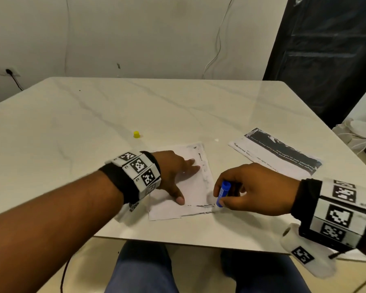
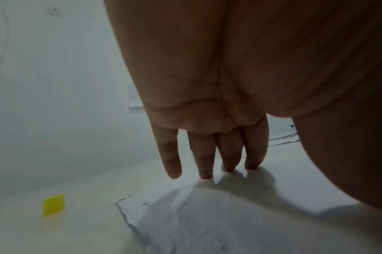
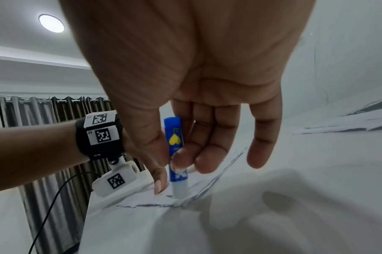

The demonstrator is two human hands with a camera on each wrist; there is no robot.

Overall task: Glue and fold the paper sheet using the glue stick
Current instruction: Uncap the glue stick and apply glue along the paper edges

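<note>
Out on the left side of the desk [image 1: 72,115], well back from the near edge, a small yellow cap [image 1: 136,134] stands alone, apart from everything else. Moving in, the left hand [image 1: 173,174] is spread flat on the paper sheet [image 1: 195,187], fingers [image 2: 205,159] straight and tips pressing down, thumb splayed toward the near edge; the palm covers much of the sheet's left part, so what lies beneath it is hidden. The sheet itself sits near the middle of the desk's near edge: white, crumpled, with ragged dark-smudged borders along its right and near sides, and what looks like a second layer poking out at the near left corner, though whether that is a fold or a separate piece is hard to tell. Now the right hand [image 1: 251,187], just beside the sheet's near right corner, pinches the blue glue stick [image 3: 177,154] between thumb and curled forefingers, little finger hanging free. The stick stands almost upright, its pale tip touching the sheet's torn near edge; the label shows a yellow heart shape, the rest blurred. Farther right, toward the desk's right edge, lies a printed paper [image 1: 279,153] with a dark picture band and upside-down text too small to read.
</note>
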